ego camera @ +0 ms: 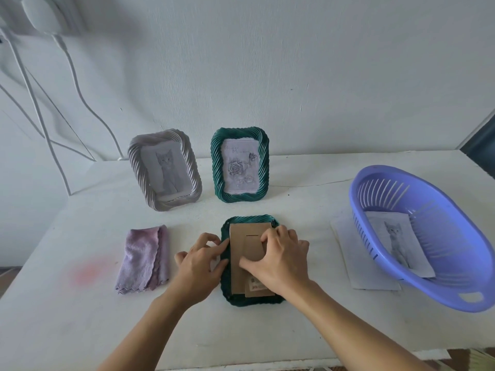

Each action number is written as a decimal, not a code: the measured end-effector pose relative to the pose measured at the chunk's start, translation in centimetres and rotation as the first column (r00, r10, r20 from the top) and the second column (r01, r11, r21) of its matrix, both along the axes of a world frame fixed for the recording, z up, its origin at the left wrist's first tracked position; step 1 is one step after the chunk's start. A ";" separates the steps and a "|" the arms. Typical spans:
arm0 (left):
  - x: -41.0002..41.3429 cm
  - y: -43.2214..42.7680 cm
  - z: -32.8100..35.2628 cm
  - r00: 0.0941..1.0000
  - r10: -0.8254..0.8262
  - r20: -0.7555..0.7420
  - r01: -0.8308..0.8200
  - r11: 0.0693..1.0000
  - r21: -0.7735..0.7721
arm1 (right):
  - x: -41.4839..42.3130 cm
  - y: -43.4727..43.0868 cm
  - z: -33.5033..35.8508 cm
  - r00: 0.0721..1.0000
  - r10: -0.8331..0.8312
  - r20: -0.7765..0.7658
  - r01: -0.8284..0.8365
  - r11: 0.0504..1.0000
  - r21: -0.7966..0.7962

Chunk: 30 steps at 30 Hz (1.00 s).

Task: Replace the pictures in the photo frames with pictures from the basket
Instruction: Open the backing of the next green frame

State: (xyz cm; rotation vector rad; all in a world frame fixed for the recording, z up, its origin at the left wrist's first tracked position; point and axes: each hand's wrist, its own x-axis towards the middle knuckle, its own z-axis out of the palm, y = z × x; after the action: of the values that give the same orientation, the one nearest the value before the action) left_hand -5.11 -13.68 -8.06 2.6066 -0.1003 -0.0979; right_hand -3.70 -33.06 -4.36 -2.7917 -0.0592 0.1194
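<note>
Beneath both hands lies the face-down green frame (249, 303), left grip (199, 259) pinching its near edge, right grip (278, 259) curled on the cardboard backing (241, 253), hold unclear; forcing a tab could crease the backing or skid the frame.

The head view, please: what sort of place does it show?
Probably a room at home: a white table against a plain wall, an upright green photo frame, a folded purple cloth.

Left hand (199, 263) fingers curled; right hand (278, 259) palm down, fingers bent; forearms converging.
</note>
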 end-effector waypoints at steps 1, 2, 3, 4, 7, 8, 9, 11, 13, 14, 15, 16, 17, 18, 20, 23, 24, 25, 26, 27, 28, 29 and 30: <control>-0.1 0.0 0.0 1.000 0.004 0.007 -0.004 1.000 -0.007 | -0.1 0.0 0.1 1.000 -0.004 0.007 0.003 1.000 0.012; -0.3 0.1 -0.1 1.000 0.011 0.022 -0.011 1.000 -0.013 | -0.1 0.0 0.2 1.000 -0.006 0.016 0.006 0.999 0.032; -0.4 0.2 -0.2 0.999 0.016 0.048 -0.016 1.000 -0.018 | -0.2 -0.1 0.2 1.000 -0.008 0.021 0.006 0.998 0.060; -0.7 0.3 -0.3 0.997 0.021 0.075 -0.020 1.000 -0.023 | -0.4 -0.1 0.4 1.000 -0.007 0.021 0.005 0.996 0.094; -1.2 1.0 -0.4 0.996 0.041 0.085 -0.038 0.999 -0.038 | -0.7 -0.2 0.8 1.000 0.001 0.024 -0.006 0.981 0.191; -1.3 1.2 -0.4 0.996 0.045 0.079 -0.042 0.999 -0.032 | -0.7 -0.3 1.0 1.000 0.001 0.027 -0.007 0.975 0.220; -1.3 1.3 -0.2 0.996 0.046 0.071 -0.045 0.999 -0.022 | -0.7 -0.3 1.1 1.000 -0.001 0.025 -0.005 0.968 0.250; -1.4 1.6 0.3 0.998 0.042 0.054 -0.042 0.999 0.001 | -0.6 -0.6 1.3 1.000 -0.002 -0.006 0.004 0.947 0.321; -1.5 1.8 0.6 0.999 0.037 0.034 -0.037 0.999 0.012 | -0.5 -1.1 1.4 0.998 -0.019 -0.063 0.045 0.890 0.454; -1.5 1.8 0.8 0.999 0.036 0.028 -0.037 0.999 0.014 | -0.5 -1.4 1.3 0.995 -0.035 -0.093 0.079 0.848 0.525; -1.5 1.8 1.0 0.999 0.037 0.023 -0.037 0.999 0.014 | -0.4 -1.7 1.3 0.992 -0.047 -0.120 0.109 0.808 0.579; -1.5 1.8 1.2 0.999 0.039 0.020 -0.039 0.999 0.010 | -0.3 -2.0 1.3 0.989 -0.051 -0.140 0.126 0.781 0.612; -1.5 1.7 1.4 0.999 0.043 0.011 -0.043 0.999 0.001 | -0.3 -2.3 1.4 0.988 -0.046 -0.150 0.131 0.764 0.631; -1.4 1.7 1.5 0.999 0.047 0.001 -0.047 0.999 -0.008 | -0.2 -2.5 1.4 0.987 -0.038 -0.154 0.130 0.755 0.642; -1.3 1.5 1.8 0.998 0.058 -0.011 -0.058 0.998 -0.013 | -0.2 -2.7 1.3 0.987 -0.027 -0.160 0.128 0.738 0.663; -1.2 1.2 2.5 0.995 0.092 0.030 -0.090 0.995 -0.053 | -0.3 -2.9 1.2 0.986 -0.014 -0.168 0.127 0.715 0.688; -1.2 0.8 3.0 0.996 0.088 0.035 -0.084 0.991 -0.105 | -0.4 -2.9 1.1 0.986 -0.007 -0.169 0.123 0.715 0.688; -1.4 0.3 3.6 0.998 0.064 0.022 -0.060 0.983 -0.171 | -0.4 -3.0 1.1 0.986 0.001 -0.169 0.117 0.717 0.687; -1.6 -0.3 4.2 1.000 0.019 0.003 -0.018 0.971 -0.237 | -0.4 -3.0 1.1 0.986 0.008 -0.168 0.111 0.720 0.685; -1.8 -1.1 4.9 0.999 -0.030 -0.014 0.024 0.958 -0.287 | -0.5 -2.9 1.2 0.986 0.013 -0.165 0.105 0.724 0.682; -2.0 -1.8 5.4 0.998 -0.063 -0.022 0.053 0.945 -0.322 | -0.5 -2.9 1.2 0.987 0.018 -0.159 0.096 0.728 0.679; -2.2 -2.5 5.8 0.997 -0.073 -0.028 0.059 0.935 -0.350 | -0.5 -2.8 1.3 0.988 0.023 -0.151 0.087 0.730 0.678; -2.3 -2.9 6.0 0.998 -0.063 -0.028 0.048 0.925 -0.377 | -0.6 -2.7 1.3 0.989 0.032 -0.144 0.075 0.730 0.679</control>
State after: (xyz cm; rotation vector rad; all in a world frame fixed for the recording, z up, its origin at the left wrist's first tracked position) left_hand -7.43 -16.59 -2.03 2.2158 -0.1622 -0.1357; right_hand -4.25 -35.77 -3.03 -2.0258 -0.0259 0.2420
